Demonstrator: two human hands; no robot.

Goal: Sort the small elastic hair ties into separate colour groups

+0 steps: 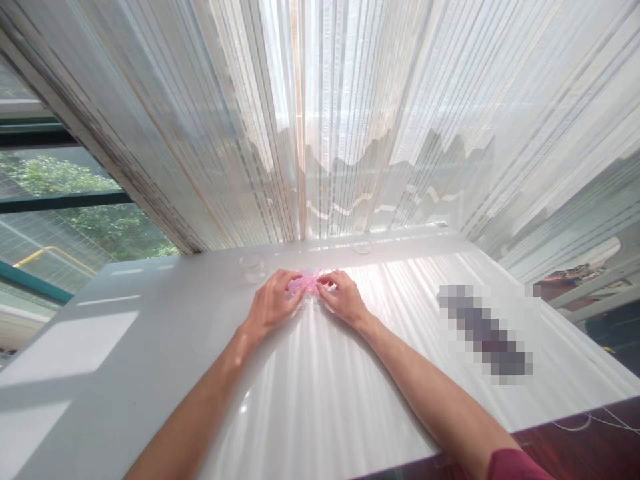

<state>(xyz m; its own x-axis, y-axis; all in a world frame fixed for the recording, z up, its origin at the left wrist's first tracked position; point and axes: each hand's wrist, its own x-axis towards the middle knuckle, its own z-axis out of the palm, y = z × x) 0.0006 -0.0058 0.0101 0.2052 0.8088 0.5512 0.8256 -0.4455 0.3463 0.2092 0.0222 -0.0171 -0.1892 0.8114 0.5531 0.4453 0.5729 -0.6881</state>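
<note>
Maroon sleeve (515, 466): near right. Left hand (274, 299) and right hand (346, 299), both curled, flank the pink object (311, 286); pinch cannot be confirmed.

On a white table (175, 373) streaked with sunlight, the left hand (275, 293) and right hand (344, 297) hold a small pink thing (309, 285) between them, fingers bent at its two sides; it looks crinkled, though glare makes that hard to judge. Just beyond the left hand sits a clear container (253, 267), and near the striped curtain (340, 100) lies a clear round piece (363, 247). Off to the right is a long dark item (485, 333), blurred into blocks, and greenery (115, 227) shows through the window at left
</note>
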